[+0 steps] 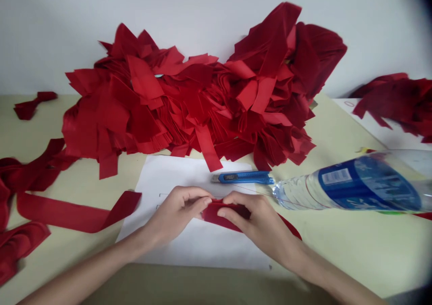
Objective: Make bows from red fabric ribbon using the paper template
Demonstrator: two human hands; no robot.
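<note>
Both hands meet over a white sheet of paper [202, 246] and pinch one red velvety ribbon [219, 216]. My left hand [178, 213] grips its left end between thumb and fingertips. My right hand [259, 219] holds the same ribbon a little further right, and the rest of it trails out behind that hand. A thin dark red thread [249, 190] runs from near my fingers toward the bottle; I cannot make out whether a needle is in them. Just beyond my hands lies a blue utility knife [246, 177] on the paper.
A large heap of cut red ribbon pieces [189, 98] stands against the wall. Loose ribbon strips [64, 210] lie at left. A plastic water bottle [351, 183] lies on its side at right. Another ribbon pile [401, 100] rests on paper at far right.
</note>
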